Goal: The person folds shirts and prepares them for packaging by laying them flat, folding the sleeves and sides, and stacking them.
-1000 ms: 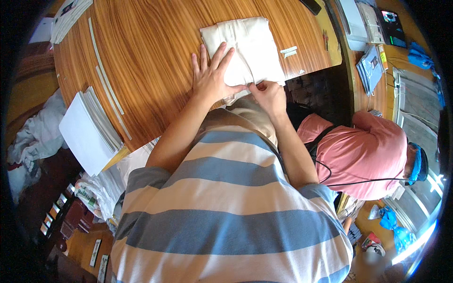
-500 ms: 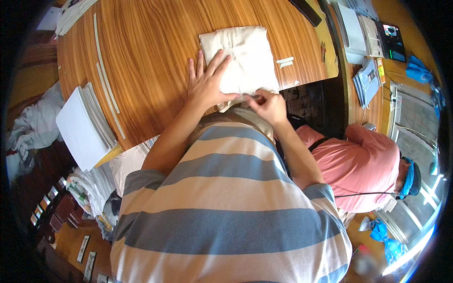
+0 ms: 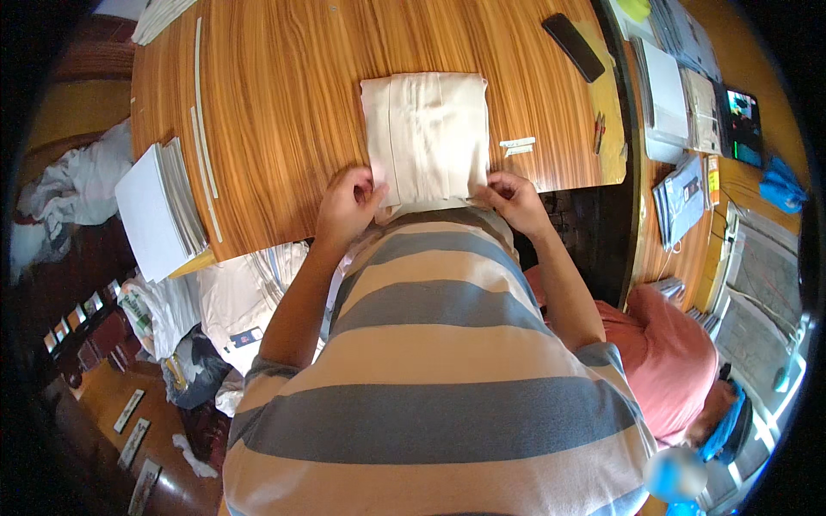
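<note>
A folded cream garment (image 3: 428, 129) lies on the wood-grain table, its near edge reaching the table's front edge by my body. My left hand (image 3: 348, 205) is closed at its near left corner, thumb and fingers pinching the cloth. Across from it, my right hand (image 3: 514, 199) pinches the near right corner in the same way. Light creases and a lengthwise fold line run along the garment's upper face. The near rim of the cloth, close to my striped shirt, is partly hidden.
On the wood-grain table (image 3: 275, 112) are paper strips (image 3: 518, 146) and a dark phone-like slab (image 3: 573, 48). White sheets (image 3: 157, 211) are stacked at the left edge. A person in a pink top (image 3: 662, 357) bends at the right, near a side table with packaged garments (image 3: 681, 198).
My left hand has gone from lying spread on the garment to pinching its near left corner. My right hand has shifted outward to the right corner. The person in pink sits lower in view.
</note>
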`<state>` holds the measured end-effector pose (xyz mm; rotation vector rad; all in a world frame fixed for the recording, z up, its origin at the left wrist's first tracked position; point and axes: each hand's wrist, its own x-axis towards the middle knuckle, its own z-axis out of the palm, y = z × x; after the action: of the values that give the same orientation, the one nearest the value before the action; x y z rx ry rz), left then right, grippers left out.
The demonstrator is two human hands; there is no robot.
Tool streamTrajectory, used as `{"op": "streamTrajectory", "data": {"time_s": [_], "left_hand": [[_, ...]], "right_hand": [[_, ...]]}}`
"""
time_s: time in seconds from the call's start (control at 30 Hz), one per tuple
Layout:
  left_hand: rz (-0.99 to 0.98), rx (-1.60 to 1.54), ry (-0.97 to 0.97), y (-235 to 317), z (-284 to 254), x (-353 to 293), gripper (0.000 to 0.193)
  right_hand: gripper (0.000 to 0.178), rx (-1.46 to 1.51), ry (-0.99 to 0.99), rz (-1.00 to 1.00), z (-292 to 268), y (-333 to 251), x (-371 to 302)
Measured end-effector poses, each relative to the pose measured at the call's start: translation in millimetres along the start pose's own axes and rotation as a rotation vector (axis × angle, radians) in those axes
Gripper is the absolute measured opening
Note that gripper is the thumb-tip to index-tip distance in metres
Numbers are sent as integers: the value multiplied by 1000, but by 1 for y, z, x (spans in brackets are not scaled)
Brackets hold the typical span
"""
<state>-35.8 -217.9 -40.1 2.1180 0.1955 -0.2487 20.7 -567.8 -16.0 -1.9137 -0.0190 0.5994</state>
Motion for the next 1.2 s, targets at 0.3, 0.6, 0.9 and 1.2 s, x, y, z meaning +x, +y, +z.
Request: {"op": "streamTrajectory", "data": {"time_s": [0.3,0.6,0.9,1.2], "left_hand": [[-369,-443,-327,6,-8,-18,20],[-224,-8,-302,3,-16,-23,29],[160,286,-168,3,-20,-36,25],[-400,229,-301,46,-35,-9,49]], "right_hand": [[26,18,-259,222,-27,-20,17],[25,-355,-214,-21,-28,-13,13],[22,-403,-173,-192,-24,2,2],[28,-319,-94,-102,-17,0,1]]}}
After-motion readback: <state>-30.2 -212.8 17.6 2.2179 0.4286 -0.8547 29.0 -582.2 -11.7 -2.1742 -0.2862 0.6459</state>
